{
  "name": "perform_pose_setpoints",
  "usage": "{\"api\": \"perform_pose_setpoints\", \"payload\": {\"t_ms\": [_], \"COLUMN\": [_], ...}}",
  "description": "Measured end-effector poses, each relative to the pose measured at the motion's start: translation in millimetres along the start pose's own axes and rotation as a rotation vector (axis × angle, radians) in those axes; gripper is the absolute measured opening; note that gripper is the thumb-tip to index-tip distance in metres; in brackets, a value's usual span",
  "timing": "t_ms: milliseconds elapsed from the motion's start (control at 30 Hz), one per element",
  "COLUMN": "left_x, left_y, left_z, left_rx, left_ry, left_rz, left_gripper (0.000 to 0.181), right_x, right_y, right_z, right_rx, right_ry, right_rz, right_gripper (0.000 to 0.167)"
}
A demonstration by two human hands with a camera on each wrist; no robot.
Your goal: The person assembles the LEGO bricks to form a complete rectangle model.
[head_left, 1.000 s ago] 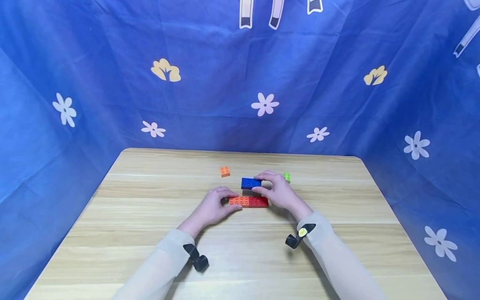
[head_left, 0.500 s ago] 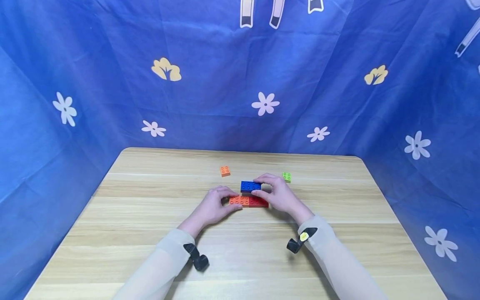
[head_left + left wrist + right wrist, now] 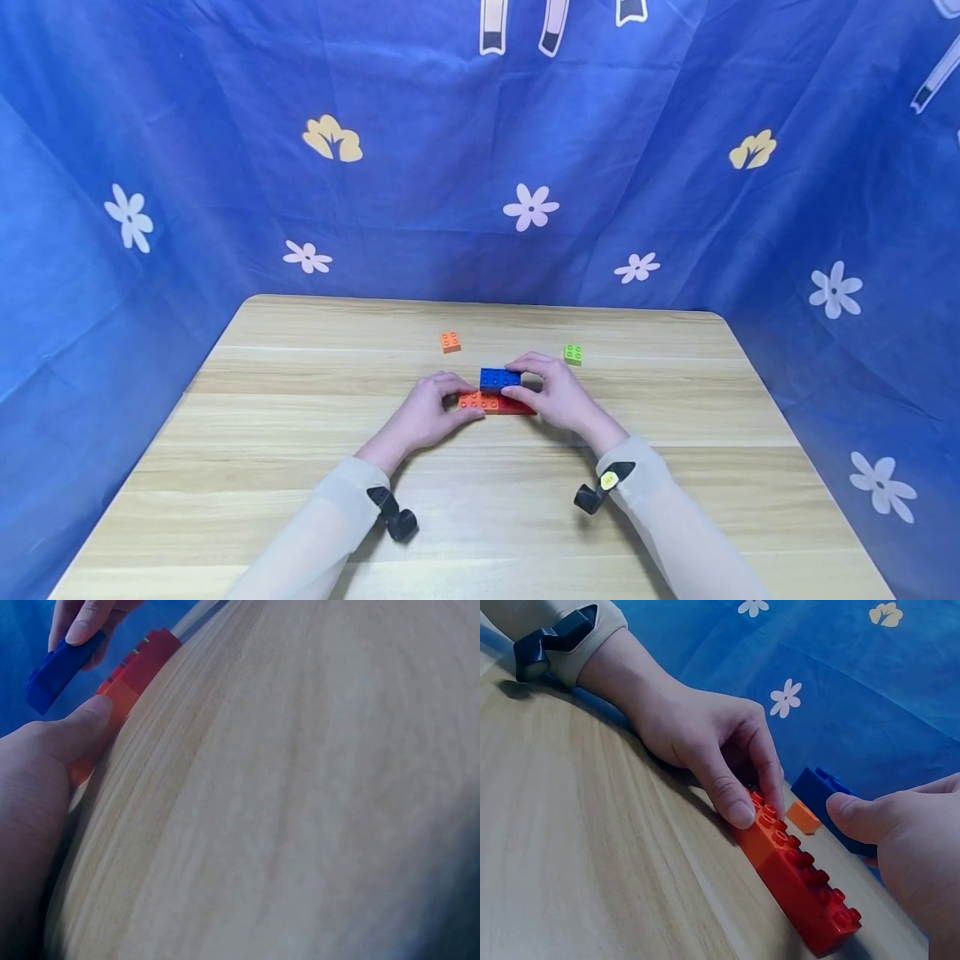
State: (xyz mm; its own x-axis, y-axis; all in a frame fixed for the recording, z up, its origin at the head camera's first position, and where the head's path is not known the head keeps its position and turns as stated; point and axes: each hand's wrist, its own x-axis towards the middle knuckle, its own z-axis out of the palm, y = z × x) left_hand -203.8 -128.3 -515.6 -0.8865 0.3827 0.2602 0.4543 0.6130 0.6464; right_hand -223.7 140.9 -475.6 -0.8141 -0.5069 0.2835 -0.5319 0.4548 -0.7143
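Observation:
An orange building brick [image 3: 480, 403] and a red building brick [image 3: 810, 900] lie end to end on the wooden table. My left hand [image 3: 426, 410] grips the orange brick's left end, thumb on the near side and fingers on the far side. With thumb and fingers, my right hand [image 3: 561, 395] pinches a blue brick [image 3: 499, 379] by its right end. The left wrist view shows this blue brick [image 3: 64, 671] held above the row, apart from the studs. From the head, it hides part of the row's far side.
Farther back on the table [image 3: 315, 350] lie a small orange brick [image 3: 450, 342] and a small lime green brick [image 3: 573, 355]. A blue patterned cloth [image 3: 420, 200] hangs behind the table and along both sides.
My right hand has brought the blue brick toward me and closer to the orange and red row. My left hand keeps its place on the orange brick.

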Motion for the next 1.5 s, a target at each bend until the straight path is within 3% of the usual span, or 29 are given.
{"api": "perform_pose_setpoints", "payload": {"t_ms": [967,1500], "left_x": [-0.2,-0.2], "left_y": [-1.5,-1.6], "left_z": [0.9,1.3], "left_rx": [-0.006,-0.005], "left_ry": [0.014,0.011], "left_rz": [0.018,0.02], "left_gripper": [0.046,0.045], "right_x": [-9.7,-12.9], "right_y": [7,12], "right_z": [9,13], "right_rx": [0.009,0.006], "right_ry": [0.011,-0.008], "right_rz": [-0.059,-0.029], "right_gripper": [0.035,0.037]}}
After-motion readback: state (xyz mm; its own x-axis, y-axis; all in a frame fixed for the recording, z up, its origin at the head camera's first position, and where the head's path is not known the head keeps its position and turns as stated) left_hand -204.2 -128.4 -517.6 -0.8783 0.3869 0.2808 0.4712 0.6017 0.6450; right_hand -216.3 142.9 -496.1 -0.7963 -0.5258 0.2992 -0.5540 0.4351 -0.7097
